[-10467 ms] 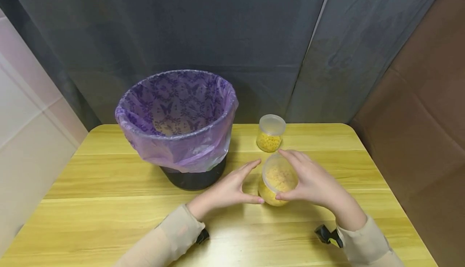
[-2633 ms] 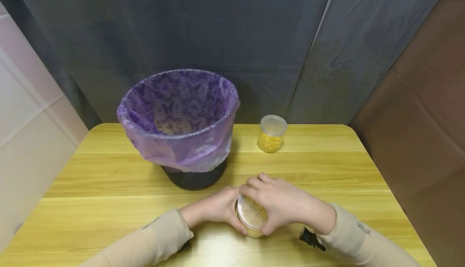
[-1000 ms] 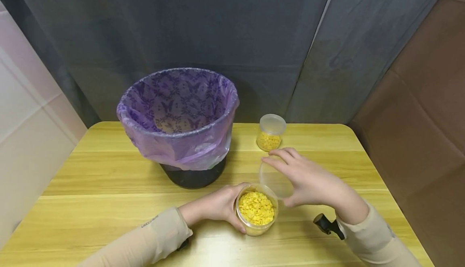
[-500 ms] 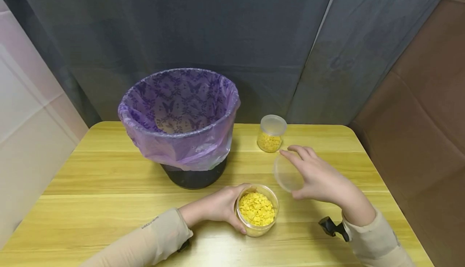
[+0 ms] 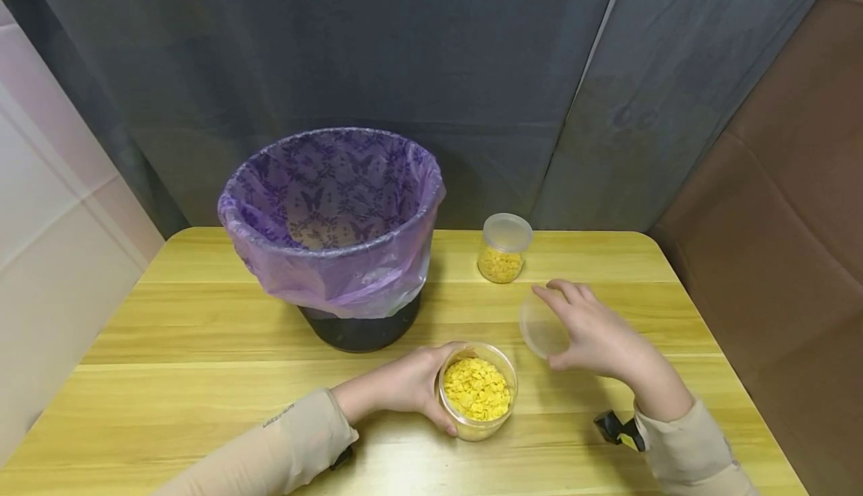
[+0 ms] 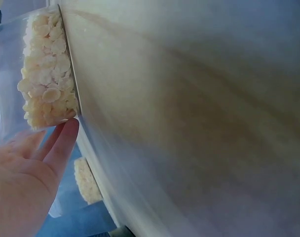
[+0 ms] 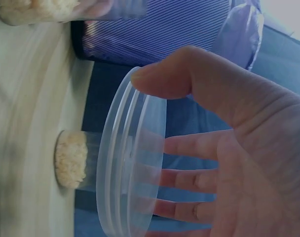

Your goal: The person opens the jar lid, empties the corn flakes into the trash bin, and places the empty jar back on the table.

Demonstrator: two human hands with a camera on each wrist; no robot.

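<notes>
A clear plastic jar stands uncovered on the table, partly filled with yellow flakes. My left hand grips its left side, thumb at the front. In the left wrist view the flakes show through the jar's wall, with fingers along its side. To the right, my right hand holds a round translucent lid by its edge, off the jar and tilted. The right wrist view has the thumb on the rim of the lid and the other fingers spread behind it.
A smaller lidded jar of yellow flakes stands near the table's back edge. Left of it is a black bin lined with a purple bag. Grey cloth hangs behind the wooden table.
The right hand has lifted the lid off the larger jar and carried it to the right. Earlier, that jar was drawn nearer; now the left hand holds it still.
</notes>
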